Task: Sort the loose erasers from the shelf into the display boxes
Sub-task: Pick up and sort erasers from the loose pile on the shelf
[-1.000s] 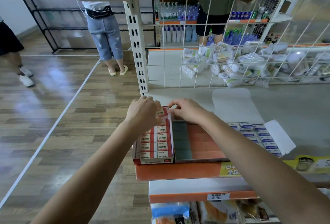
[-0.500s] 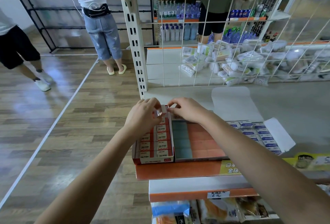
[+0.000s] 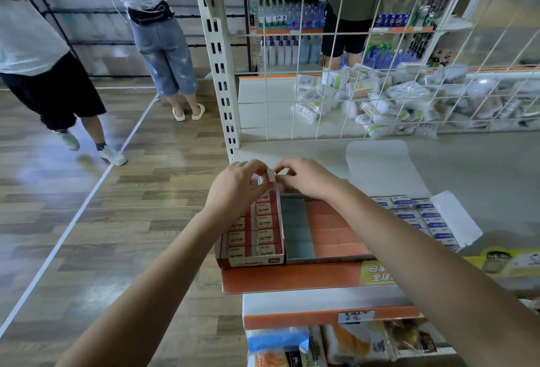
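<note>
white eraser (image 3: 270,175) pinched between left hand (image 3: 236,188) and right hand (image 3: 306,178), fingers of both curled on it, above far end of red display box (image 3: 251,260) on shelf (image 3: 292,279).

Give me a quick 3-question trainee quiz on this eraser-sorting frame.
1. True or false: both hands pinch one eraser.
2. Which box lies under the left hand? A) red-and-white box B) blue-label box C) middle box
3. Fill in: the eraser is held over the box's ___ end.

Key: 1 true, the right hand pinches it too; 2 A; 3 far.
</note>
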